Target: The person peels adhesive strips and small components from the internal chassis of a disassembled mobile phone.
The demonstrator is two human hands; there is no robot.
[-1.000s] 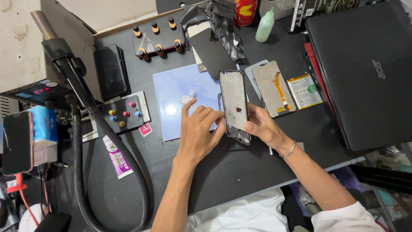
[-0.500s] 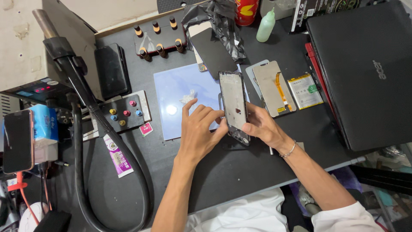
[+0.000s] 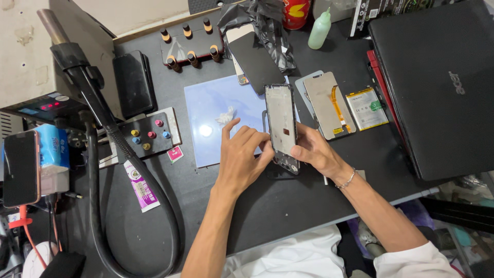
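Observation:
A phone frame [image 3: 282,123] with a grey inner plate stands tilted over the pale blue work mat [image 3: 216,139]. My right hand [image 3: 314,150] grips its lower right edge. My left hand [image 3: 241,157] touches its lower left edge, fingers curled against the side. A small crumpled white wad [image 3: 225,116] lies on the mat just above my left hand. Beside the frame to the right lie a detached phone back with an orange flex cable [image 3: 328,105] and a flat battery [image 3: 366,108].
A closed black laptop [image 3: 437,87] fills the right side. A black hose [image 3: 98,170] loops down the left. A button box [image 3: 146,135], a glue tube [image 3: 140,186], a phone on a tissue pack [image 3: 21,167], a green bottle [image 3: 319,31] and a brass-knobbed holder [image 3: 188,44] surround the mat.
My left fingers have shifted slightly along the frame's left edge; the frame and my right hand have hardly moved.

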